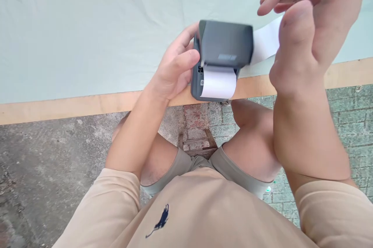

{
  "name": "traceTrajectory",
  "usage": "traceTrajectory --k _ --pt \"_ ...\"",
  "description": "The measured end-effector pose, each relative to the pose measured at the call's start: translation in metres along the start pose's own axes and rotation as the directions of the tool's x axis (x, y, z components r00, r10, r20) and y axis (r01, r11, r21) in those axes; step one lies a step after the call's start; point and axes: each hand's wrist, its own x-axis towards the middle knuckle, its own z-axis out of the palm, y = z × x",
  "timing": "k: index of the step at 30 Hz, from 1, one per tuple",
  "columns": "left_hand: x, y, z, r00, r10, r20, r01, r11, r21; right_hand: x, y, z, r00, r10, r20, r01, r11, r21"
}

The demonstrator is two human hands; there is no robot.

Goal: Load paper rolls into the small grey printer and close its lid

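Note:
My left hand [177, 63] is wrapped round the left side of a small dark receipt printer [196, 88] at the table's front edge. Its lid [225, 42] is tilted up. A tongue of white paper [220, 82] curls out below the lid, toward me. To the right of the printer is another white paper strip [266, 40], partly behind my right thumb; where its far end lies is hidden. My right hand [311, 22] is raised at the upper right, fingers stretched and thumb apart, with nothing seen in it.
The table has a pale blue-green cover [87, 34] and a bare wooden front edge [72, 106]. My knees are close under that edge. Below are a wooden stool or frame [198, 142], grey concrete and paving bricks [355, 123]. A dark object is cut off at the top right.

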Motion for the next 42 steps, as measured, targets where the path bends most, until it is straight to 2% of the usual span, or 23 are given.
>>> traceTrajectory --k 2,4,8,11,16,19,22,26,32,36,39,42 --pt "0.0 0.0 0.0 1.0 0.01 0.0 -0.01 1.0 0.004 0.0 0.0 0.001 0.987 -0.14 -0.083 0.135 0.989 -0.064" --pt "0.0 0.0 0.0 0.999 0.018 -0.032 -0.016 0.998 0.064 0.0 0.0 0.004 0.987 -0.162 -0.011 0.161 0.985 -0.059" --pt "-0.001 0.0 0.0 0.994 -0.009 -0.11 0.026 0.988 0.155 -0.002 0.004 0.012 0.979 -0.027 0.202 0.016 0.998 0.058" --pt "-0.001 0.0 -0.001 0.995 -0.002 -0.1 0.016 0.99 0.142 -0.002 0.005 0.016 0.956 0.069 0.284 -0.105 0.988 0.112" --pt "-0.001 0.0 -0.002 0.994 0.035 -0.101 -0.022 0.992 0.127 -0.002 0.005 0.016 0.958 0.052 0.282 -0.103 0.981 0.167" --pt "0.0 0.001 -0.005 0.998 -0.019 -0.051 0.017 0.999 -0.044 -0.004 0.009 0.015 0.958 0.038 0.286 -0.096 0.977 0.192" --pt "0.002 0.001 -0.009 0.996 -0.084 -0.02 0.079 0.981 -0.179 -0.006 0.015 0.013 0.955 -0.062 0.291 -0.005 0.974 0.226" --pt "0.003 0.001 -0.009 0.993 -0.076 -0.093 0.069 0.995 -0.073 -0.007 0.02 0.007 0.936 -0.129 0.326 0.076 0.982 0.172" --pt "0.0 0.003 -0.008 0.996 -0.077 -0.049 0.074 0.996 -0.046 -0.005 0.024 0.002 0.917 -0.156 0.367 0.096 0.98 0.175" --pt "-0.003 0.002 -0.009 0.995 -0.068 -0.067 0.068 0.998 -0.005 -0.004 0.029 0.002 0.909 -0.156 0.387 0.094 0.98 0.176" --pt "-0.005 0.002 -0.01 0.992 -0.056 -0.113 0.061 0.997 0.038 -0.004 0.03 0.001 0.911 -0.155 0.381 0.096 0.981 0.17" --pt "-0.006 0.003 -0.011 0.994 -0.035 -0.106 0.038 0.999 0.03 -0.004 0.026 -0.002 0.927 -0.146 0.346 0.11 0.986 0.122"
